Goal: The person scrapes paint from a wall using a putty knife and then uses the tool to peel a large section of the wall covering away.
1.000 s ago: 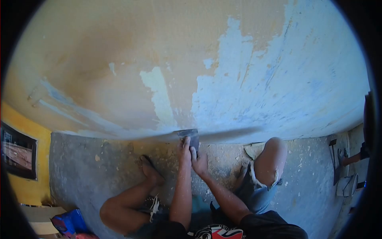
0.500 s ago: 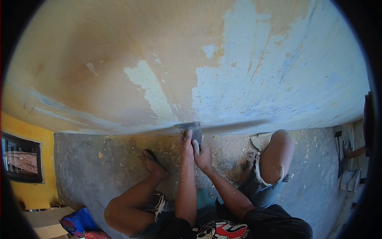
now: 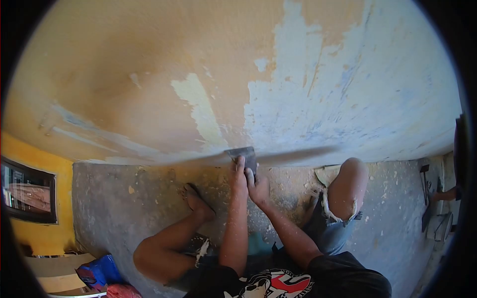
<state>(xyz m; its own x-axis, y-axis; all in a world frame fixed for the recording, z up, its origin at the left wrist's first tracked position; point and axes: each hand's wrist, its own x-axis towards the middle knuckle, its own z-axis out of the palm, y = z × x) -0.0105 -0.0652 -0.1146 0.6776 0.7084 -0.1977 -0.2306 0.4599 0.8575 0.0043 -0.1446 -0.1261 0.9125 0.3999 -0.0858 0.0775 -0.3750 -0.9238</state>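
Both my hands are closed around a wide-bladed scraper, held low against the wall. My left hand has its thumb laid along the blade, while my right hand grips just behind and to the right. The handle is hidden in my fingers. The blade's edge meets the wall near its foot, below a pale yellow bared strip. Tan coating covers the wall's left side; a whitish-blue bared area spreads to the right.
Flakes lie over the grey floor around my feet. A dark-framed window is in the yellow wall at left. Below it lie a blue bag and a red bundle. At the far right are another person's arm and a pale container.
The scraper and both hands have shifted slightly right in view, still at the wall's foot. The whole view has also turned a little. Both hands keep their hold.
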